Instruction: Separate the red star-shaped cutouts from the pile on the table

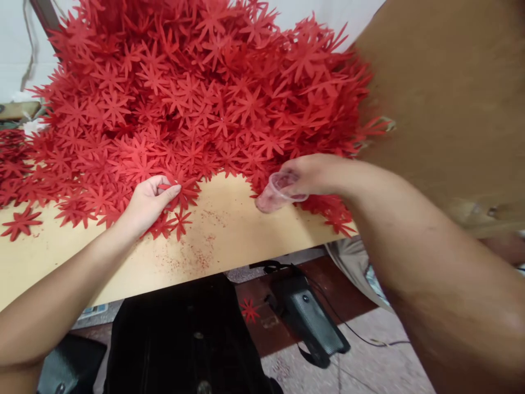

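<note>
Nearest, at bottom: black bag-like item (180, 339), part out of frame, couldn't tell exactly what. Right of it on the floor (369, 339) lay a dark case (315, 312) with strap and cable. A red floor flower (249, 311) sat between the two, looked like a stray off the bench (241, 241).

Bench, near strip: mostly bare, only red crumbs (200, 254) scattered left of centre. Probably kept free as working room. One loose flower (21, 223) at far left, apart from the rest.

Left hand (148, 201) was just past that strip, at the pile's near edge. Grip closed: thumb against fingers, pinching a red flower (185, 191) by its left-side petals. Edge pinch presumably left the middle accessible from the right. Other flowers lay close under it, so couldn't separate every petal.

Right hand (308, 174), right of centre: grip closed on a clear cup (273, 198). Cup tilted, mouth up-right, base down-left toward the bare bench; tilt likely gave the fingers access to the mouth. Blurred: couldn't tell if fingertips were inside or behind the wall, or if the base touched wood. Reddish tint at the base, contents unclear.

Far: big heap of red flowers (217, 104) across the bench, within reach of both hands. Brown board (447, 109) stood on the right, probably bounding the heap. White wall (328, 16) behind.
</note>
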A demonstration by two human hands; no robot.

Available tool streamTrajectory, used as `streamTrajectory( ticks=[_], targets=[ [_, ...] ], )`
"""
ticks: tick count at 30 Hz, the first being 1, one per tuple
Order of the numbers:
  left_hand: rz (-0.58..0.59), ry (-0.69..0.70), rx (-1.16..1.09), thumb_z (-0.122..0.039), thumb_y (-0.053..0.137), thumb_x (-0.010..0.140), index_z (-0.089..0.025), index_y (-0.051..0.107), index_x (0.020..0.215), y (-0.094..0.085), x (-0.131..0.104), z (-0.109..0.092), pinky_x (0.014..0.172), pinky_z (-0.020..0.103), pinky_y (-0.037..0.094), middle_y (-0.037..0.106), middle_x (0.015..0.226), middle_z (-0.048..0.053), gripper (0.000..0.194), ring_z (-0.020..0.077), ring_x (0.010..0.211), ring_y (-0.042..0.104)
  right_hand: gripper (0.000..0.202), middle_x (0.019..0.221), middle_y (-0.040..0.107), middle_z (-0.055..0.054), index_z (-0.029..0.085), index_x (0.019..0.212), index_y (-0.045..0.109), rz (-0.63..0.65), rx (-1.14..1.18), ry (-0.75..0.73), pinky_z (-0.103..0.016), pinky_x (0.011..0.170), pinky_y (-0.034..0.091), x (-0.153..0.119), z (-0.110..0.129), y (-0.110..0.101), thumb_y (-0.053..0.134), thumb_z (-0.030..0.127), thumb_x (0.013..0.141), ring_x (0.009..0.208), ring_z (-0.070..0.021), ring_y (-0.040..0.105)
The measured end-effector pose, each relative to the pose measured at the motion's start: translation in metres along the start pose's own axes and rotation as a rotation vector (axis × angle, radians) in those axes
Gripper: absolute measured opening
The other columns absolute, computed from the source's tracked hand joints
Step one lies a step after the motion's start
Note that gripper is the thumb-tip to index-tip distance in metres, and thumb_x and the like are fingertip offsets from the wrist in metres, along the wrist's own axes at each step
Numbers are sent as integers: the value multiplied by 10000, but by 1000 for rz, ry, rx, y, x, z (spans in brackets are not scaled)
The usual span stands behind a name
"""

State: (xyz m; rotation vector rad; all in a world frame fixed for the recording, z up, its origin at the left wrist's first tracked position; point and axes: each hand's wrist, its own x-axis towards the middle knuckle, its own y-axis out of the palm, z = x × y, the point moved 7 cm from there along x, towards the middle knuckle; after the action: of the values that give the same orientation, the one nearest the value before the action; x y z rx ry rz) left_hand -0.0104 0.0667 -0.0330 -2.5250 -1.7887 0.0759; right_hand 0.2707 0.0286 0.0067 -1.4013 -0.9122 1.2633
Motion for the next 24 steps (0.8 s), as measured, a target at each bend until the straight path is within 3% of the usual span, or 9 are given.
streamTrajectory(
  ticks=[2,4,6,8,10,12,16,21,24],
  targets=[
    [23,-5,-13,-276,659,717,-174,473,644,3,-1,-1,419,179,240,456,500,-63,225,34,426,360,209,735,660,-75,176,793,662,-210,-13,59,-364,649,437,-20,10,-29,733,315,655,670,-213,595],
    [35,10,-14,-279,638,748,-173,457,624,6,-2,-3,428,184,240,444,498,-61,244,33,430,341,180,775,658,-69,184,851,648,-387,226,21,-357,670,442,-39,33,-44,652,333,751,670,-182,593],
    [50,38,-25,-304,603,788,-171,441,603,9,-2,-6,448,186,276,429,501,-59,280,36,440,339,196,660,614,-29,183,855,630,-319,652,-3,-321,598,444,-44,62,-27,599,365,790,565,-140,558],
    [68,70,-50,-348,553,827,-167,476,640,12,-4,-7,495,187,344,469,554,-45,272,47,482,393,244,791,646,-42,163,864,625,-192,909,-236,-295,649,463,-39,108,-3,684,349,717,665,-126,583],
    [63,114,-29,-383,509,854,-161,552,783,12,-6,-6,610,201,431,579,718,-5,237,76,624,517,341,730,617,-17,160,817,602,-103,1085,-359,-282,616,445,-28,142,23,729,429,649,628,-111,544],
    [23,185,73,-404,478,872,-166,573,985,8,-8,-7,792,242,469,640,973,49,280,121,863,591,333,662,561,11,162,742,566,-101,1262,-434,-270,594,418,-17,161,40,679,470,680,593,-91,492],
    [-18,266,318,-411,415,903,-173,522,1184,2,-10,-11,996,314,399,598,1228,96,384,174,1120,554,216,650,543,19,171,694,545,-226,1371,-428,-271,614,405,-6,169,48,625,369,729,604,-91,476],
    [-38,250,587,-439,360,913,-172,597,1092,-4,-10,-18,845,320,441,680,929,69,399,177,860,609,106,647,542,23,186,700,531,-383,1365,-334,-260,615,408,-7,161,40,566,247,779,598,-89,477],
    [-65,276,518,-465,384,902,-164,616,1039,-9,-8,-18,805,297,442,673,874,57,403,156,797,597,273,545,411,54,198,591,426,-444,1306,-271,-242,539,334,-5,153,37,558,288,811,518,-65,369]
  ],
)
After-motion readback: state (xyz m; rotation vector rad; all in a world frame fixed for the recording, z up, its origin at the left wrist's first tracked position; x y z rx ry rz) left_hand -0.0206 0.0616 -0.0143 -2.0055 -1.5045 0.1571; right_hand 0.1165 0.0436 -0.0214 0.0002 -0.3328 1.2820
